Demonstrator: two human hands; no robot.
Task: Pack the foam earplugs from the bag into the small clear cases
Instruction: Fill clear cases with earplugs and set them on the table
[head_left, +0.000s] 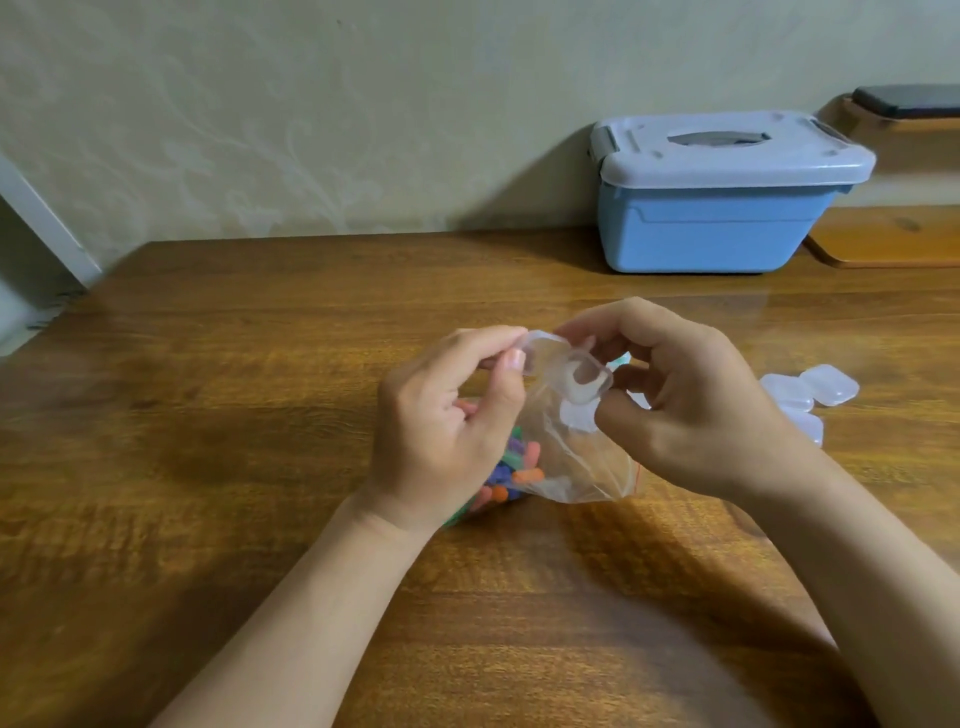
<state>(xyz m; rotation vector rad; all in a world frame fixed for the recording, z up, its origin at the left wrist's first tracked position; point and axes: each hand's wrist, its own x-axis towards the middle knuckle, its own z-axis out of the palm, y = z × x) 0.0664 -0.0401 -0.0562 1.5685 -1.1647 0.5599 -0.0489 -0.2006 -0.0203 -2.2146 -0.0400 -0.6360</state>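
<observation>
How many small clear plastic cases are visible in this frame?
4: one open case in the right hand, three cases clustered on the wooden table beyond that hand; more may be hidden.

Blue lidded box (722, 228) on wooden table (208, 415).

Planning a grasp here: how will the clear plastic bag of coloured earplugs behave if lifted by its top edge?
Probably floppy: the thin clear plastic bag is crumpled and sags where the left hand pinches its rim. Likely light, since it holds small coloured foam earplugs, which would probably slump to the bottom.
</observation>
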